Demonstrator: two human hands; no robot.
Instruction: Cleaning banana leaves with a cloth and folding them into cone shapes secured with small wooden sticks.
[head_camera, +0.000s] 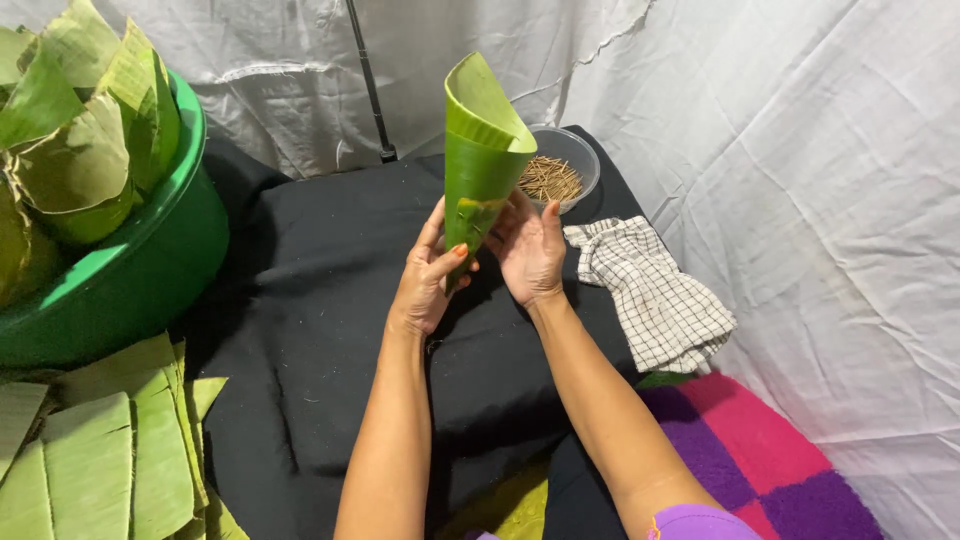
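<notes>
I can't see the cone's (480, 160) lower tip; my left hand (428, 275) and right hand (530, 250) cover it. The green basin (150, 260) and stacked leaf strips (100, 460) run off the left edge. The bowl's (575, 150) contents are too fine to identify.

A makeshift home food-prep corner: white sheets (800, 150) hang as walls, a black cloth (300, 300) covers the desk, a green tub (150, 260) holds folded leaf cones, and cut banana leaves (100, 460) lie stacked beside it.
</notes>
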